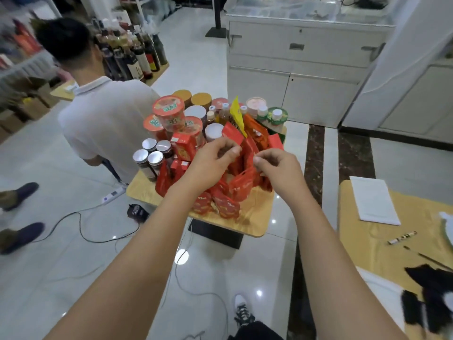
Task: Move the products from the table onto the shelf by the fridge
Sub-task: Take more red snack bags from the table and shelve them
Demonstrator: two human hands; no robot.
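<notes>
Head view: at the middle of the table [256, 218], left hand [214, 159] and right hand [278, 168] each pinch, thumb against curled fingertips, the tops of upright red packets [248, 149].

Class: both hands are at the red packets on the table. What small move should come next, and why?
Probably lift the red packets straight up: left hand and right hand seem to pinch their top edges, and jars crowd close beside them.
</notes>
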